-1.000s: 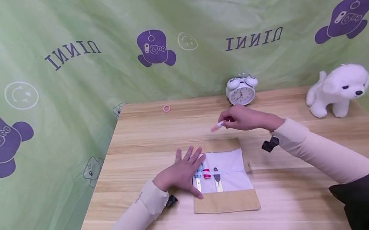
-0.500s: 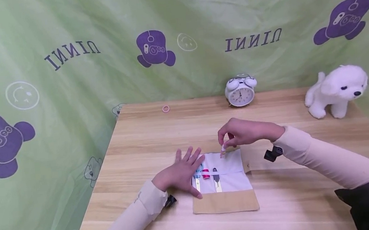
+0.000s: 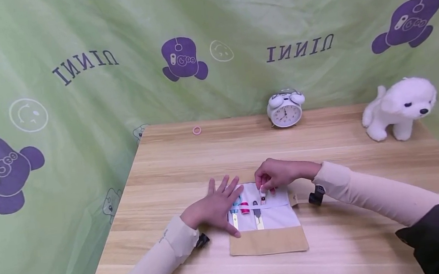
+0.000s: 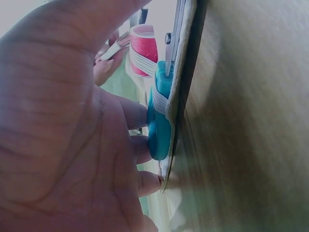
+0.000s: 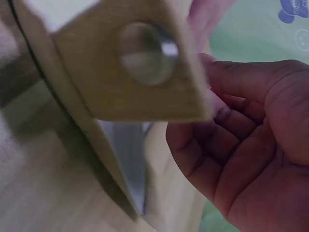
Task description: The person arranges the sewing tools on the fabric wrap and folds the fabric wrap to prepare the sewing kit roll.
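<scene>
A person's two bare hands work over a tan fabric pouch (image 3: 268, 241) that lies open, white lining up, on a wood-grain table (image 3: 166, 159). The left hand (image 3: 213, 206) lies spread across the pouch's left edge, fingers straight and fanned apart, gripping nothing. The right hand (image 3: 280, 173) pinches the upper end of a small, slim white-and-pinkish item (image 3: 263, 198) between thumb and fingers; exactly what it is cannot be told. The item is over the upper part of the lining, its lower end by a white elastic strap (image 3: 275, 205); whether it goes beneath the strap is unclear. Along the strap, from left to right, sit scissors (image 3: 235, 219) with teal handles, partly covered by the left hand, a spool of red thread (image 3: 244, 208) and a dark-handled metal tool (image 3: 256, 209), just left of the item. At the pouch's right edge, a tab bears a round metal snap (image 5: 148, 53). Toward the table's back are a pink ring (image 3: 197, 130), a white twin-bell alarm clock (image 3: 285, 115) and, at right, a white plush dog (image 3: 401, 108), before a green printed curtain (image 3: 120, 93).
</scene>
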Demonstrator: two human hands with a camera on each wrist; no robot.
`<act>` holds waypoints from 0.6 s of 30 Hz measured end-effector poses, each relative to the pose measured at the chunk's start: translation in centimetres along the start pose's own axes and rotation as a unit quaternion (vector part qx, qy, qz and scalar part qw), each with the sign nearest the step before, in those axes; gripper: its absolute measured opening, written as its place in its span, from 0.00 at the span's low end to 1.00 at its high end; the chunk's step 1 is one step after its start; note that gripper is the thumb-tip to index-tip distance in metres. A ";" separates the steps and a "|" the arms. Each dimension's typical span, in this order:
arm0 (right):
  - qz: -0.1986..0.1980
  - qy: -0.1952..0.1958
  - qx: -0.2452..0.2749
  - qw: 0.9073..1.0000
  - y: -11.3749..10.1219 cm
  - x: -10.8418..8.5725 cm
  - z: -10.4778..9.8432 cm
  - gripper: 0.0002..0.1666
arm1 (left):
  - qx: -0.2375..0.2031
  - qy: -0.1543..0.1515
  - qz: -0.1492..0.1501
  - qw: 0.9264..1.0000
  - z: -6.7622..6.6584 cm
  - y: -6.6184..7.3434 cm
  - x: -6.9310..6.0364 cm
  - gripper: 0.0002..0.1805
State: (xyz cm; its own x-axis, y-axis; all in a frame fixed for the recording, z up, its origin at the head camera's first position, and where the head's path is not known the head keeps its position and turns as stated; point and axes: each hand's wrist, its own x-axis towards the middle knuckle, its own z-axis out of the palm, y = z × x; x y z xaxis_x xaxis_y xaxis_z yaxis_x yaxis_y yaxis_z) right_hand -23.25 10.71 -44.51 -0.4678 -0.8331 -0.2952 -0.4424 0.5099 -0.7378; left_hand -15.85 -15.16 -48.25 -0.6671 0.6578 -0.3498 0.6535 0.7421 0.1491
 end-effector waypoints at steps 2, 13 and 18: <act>0.001 -0.001 -0.001 1.000 0.1 0.2 0.2 0.02 | 0.000 -0.001 -0.001 1.000 0.0 0.0 0.1 0.73; 0.041 -0.005 0.068 0.997 0.9 1.2 0.3 0.03 | -0.013 -0.007 -0.001 1.000 -0.2 -0.1 0.0 0.73; 0.052 0.016 0.043 0.998 1.5 1.0 0.9 0.02 | -0.015 -0.007 0.000 1.000 0.0 -0.1 0.0 0.73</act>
State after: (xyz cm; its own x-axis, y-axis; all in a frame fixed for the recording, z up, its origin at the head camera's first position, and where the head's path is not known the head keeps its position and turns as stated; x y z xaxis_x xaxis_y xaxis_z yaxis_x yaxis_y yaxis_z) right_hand -23.69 10.45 -46.50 -0.5323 -0.7689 -0.3542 -0.3241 0.5716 -0.7538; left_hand -15.90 -15.21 -48.31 -0.6623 0.6556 -0.3628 0.6422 0.7461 0.1760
